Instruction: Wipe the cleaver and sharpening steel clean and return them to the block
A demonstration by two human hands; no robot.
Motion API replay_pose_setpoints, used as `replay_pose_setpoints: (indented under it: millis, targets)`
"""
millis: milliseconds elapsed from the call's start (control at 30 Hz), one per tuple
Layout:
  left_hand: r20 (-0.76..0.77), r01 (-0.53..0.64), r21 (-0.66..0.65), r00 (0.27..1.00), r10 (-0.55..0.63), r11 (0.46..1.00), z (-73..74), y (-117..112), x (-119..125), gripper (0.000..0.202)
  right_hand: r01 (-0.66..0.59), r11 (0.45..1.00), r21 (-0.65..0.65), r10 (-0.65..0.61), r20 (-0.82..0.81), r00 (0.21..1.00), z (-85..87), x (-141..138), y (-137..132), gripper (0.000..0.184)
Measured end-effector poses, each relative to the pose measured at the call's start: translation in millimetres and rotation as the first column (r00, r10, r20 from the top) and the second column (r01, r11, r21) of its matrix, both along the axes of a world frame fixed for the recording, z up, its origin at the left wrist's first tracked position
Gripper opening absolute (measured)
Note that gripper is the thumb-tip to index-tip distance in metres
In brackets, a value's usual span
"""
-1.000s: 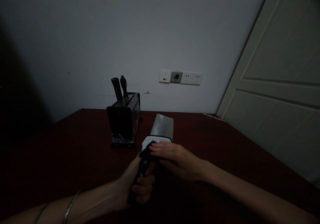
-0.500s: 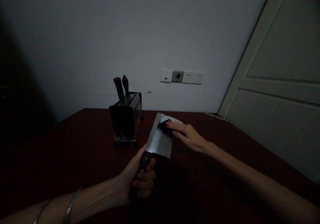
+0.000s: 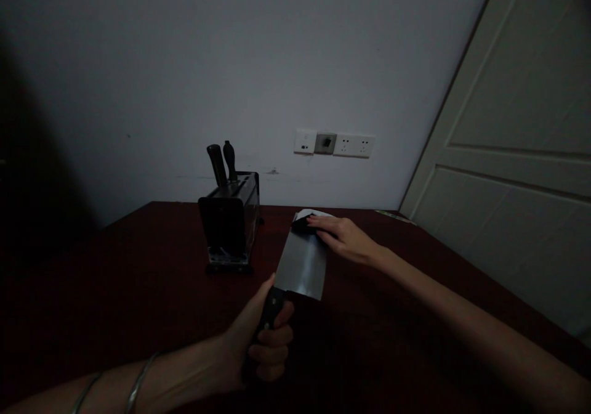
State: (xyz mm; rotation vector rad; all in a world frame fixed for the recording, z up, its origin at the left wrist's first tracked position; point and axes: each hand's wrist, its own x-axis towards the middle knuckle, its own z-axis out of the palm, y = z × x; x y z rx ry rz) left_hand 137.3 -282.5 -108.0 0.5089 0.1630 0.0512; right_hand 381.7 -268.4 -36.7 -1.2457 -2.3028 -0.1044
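Note:
My left hand [image 3: 258, 346] is wrapped round the black riveted handle of a cleaver [image 3: 302, 263], whose broad blade points away from me, tilted above the table. Near the blade's far end, my right hand [image 3: 348, 238] presses a black and white cloth [image 3: 305, 220] against the steel. Its fingers lie over the cloth, and part of the cloth is hidden beneath them. Left of the blade stands a knife block [image 3: 228, 217] with dark end panels. Two black handles [image 3: 217, 164] stick up out of its top.
The dark red table [image 3: 161, 266] runs back to a pale wall. Sockets and a switch [image 3: 335, 143] are set in that wall. At the right is a light panelled door [image 3: 498, 155]. The room is dim, and the left side is nearly black.
My right hand and the cloth have slid toward the far end of the blade. The cleaver and my left hand have shifted slightly right and nearer to me.

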Motion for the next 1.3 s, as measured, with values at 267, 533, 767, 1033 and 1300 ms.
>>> replay_pose_setpoints:
  millis: [267,533,767,1033,1300]
  targets:
    - [-0.032,-0.027,0.012,0.999,0.027,1.000,3.6,3.5,-2.0,0.069,-0.166,0.986,0.005,0.166,0.044,0.985,-1.7,-55.7,-20.9,0.035]
    - [-0.058,-0.010,0.008,0.998,0.010,1.000,-0.1,3.4,-3.8,0.064,-0.228,0.972,-0.062,0.227,-0.018,0.974,-9.0,-52.4,-30.0,0.035]
    - [-0.060,0.080,-0.034,0.995,-0.082,0.996,4.1,-9.4,-2.8,0.068,0.043,0.999,0.029,-0.042,-0.049,0.998,-3.8,-8.2,16.6,0.036]
    - [-0.062,-0.012,-0.018,0.998,0.011,1.000,-0.5,4.2,-0.7,0.069,-0.181,0.983,-0.044,0.178,-0.056,0.982,-22.3,-57.2,-44.5,0.038]
    - [-0.088,-0.024,0.015,0.996,0.025,1.000,5.7,5.7,2.3,0.067,-0.123,0.992,-0.031,0.119,-0.101,0.988,-22.9,-31.2,-38.5,0.037]
